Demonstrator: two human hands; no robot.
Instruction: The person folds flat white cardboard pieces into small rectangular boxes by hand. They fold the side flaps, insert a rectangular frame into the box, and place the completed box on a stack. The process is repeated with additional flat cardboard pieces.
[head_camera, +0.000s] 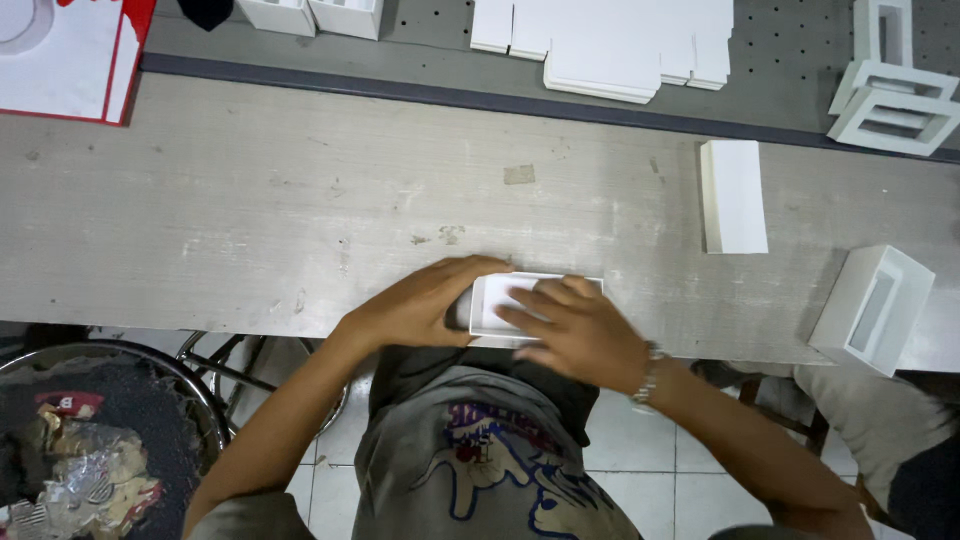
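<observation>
A small white open box (497, 292) lies at the near edge of the grey wooden table (300, 210). My left hand (425, 303) wraps around the box's left end and holds it. My right hand (580, 330) lies over the right part of the box, with its fingers pressing down inside the box. Much of the box is hidden under both hands.
A flat white box (735, 195) lies to the right, and a white box sleeve (872, 308) stands at the right edge. Stacked flat white cardboard (610, 45), more white sleeves (890, 100) and a red-edged sheet (65, 55) sit at the back. A bin (90, 450) with rubbish stands lower left.
</observation>
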